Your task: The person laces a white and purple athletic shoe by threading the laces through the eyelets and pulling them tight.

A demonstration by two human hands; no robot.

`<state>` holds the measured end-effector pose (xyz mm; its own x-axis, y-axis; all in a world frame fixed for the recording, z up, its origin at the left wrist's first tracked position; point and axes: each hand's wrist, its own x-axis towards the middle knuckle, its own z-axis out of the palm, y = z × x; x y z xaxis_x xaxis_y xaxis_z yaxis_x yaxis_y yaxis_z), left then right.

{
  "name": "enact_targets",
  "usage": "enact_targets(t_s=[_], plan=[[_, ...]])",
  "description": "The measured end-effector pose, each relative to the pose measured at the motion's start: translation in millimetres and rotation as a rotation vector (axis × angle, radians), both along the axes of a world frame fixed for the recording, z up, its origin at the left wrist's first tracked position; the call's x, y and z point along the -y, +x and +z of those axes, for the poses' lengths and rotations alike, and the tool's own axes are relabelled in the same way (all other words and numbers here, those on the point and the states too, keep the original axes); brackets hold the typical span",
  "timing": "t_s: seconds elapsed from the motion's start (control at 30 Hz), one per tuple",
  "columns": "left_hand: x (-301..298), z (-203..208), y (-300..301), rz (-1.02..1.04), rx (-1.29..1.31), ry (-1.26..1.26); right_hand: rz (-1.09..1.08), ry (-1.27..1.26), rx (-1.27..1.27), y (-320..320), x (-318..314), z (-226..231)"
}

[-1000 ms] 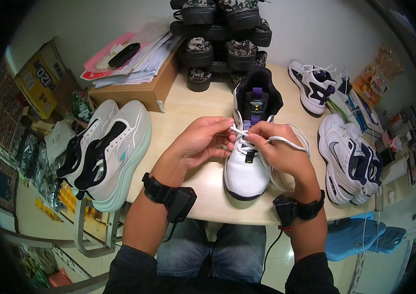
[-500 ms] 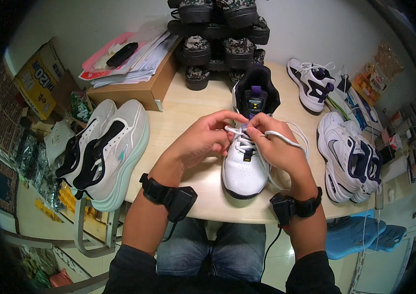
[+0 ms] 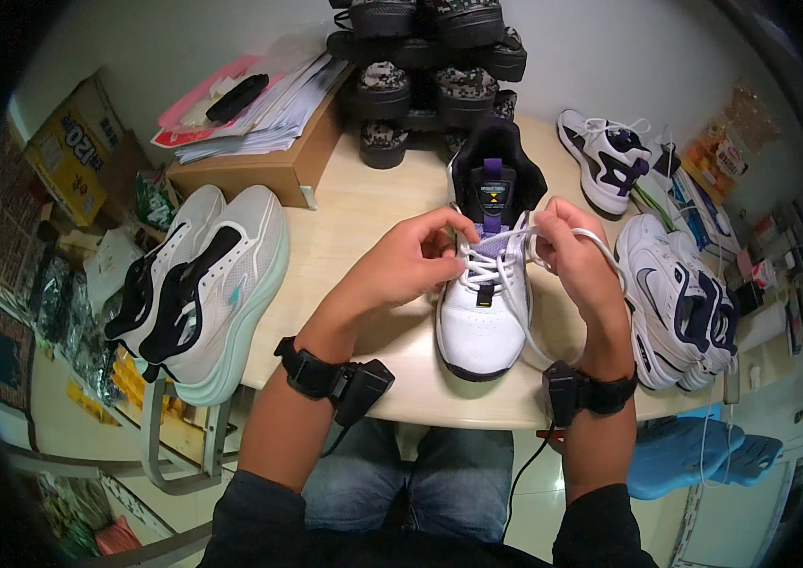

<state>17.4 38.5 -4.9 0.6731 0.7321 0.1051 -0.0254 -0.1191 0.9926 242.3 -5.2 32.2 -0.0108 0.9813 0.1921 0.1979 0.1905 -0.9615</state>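
Through the head camera I see the white shoe (image 3: 480,331) standing upright between my two hands, its toe toward me and its heel on the far side. The left hand (image 3: 409,263) is at the shoe's left eyelets, half curled, with thumb and forefinger bent toward each other; I cannot tell whether they have hold of a strand. The right hand (image 3: 583,270) is just off the other side of the shoe, thumb and forefinger pinched together on the white lace (image 3: 518,232), the rest of its fingers folded in. From that pinch one length runs leftward to the top of the lacing, and slack loops out to the right of the hand. Between the hands and a little beyond them I make out the black tongue (image 3: 493,196) with its purple tab.

Left of the left hand, well apart, sits a pair of pale grey running shoes (image 3: 248,260). Near the right hand, on its outer side, is a white and navy pair (image 3: 649,275), with a white and black sneaker (image 3: 600,161) beyond it. Farther out, past both hands, I see stacked camouflage shoes (image 3: 382,87); a cardboard box (image 3: 302,168) bearing papers is to the left of them.
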Motion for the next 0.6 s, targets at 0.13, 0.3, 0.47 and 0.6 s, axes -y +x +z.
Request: enact_targets(t_s=[0.13,0.3,0.47,0.6], plan=[[3.8,0.8,3.4,0.024,0.013,-0.021,-0.213,0.158,0.376,-6.2,2.1,6.8],[7.4,3.3,4.9,0.076,0.034,0.046,-0.167,0.188,0.326,-8.5,3.8,2.9],[7.5,1.9,6.7,0.186,-0.034,0.288,-0.258,0.205,0.425,-8.2,11.1,10.7],[11.3,8.1,8.7,0.251,-0.118,0.528,-0.344,0.268,0.516,-3.2,10.2,10.0]])
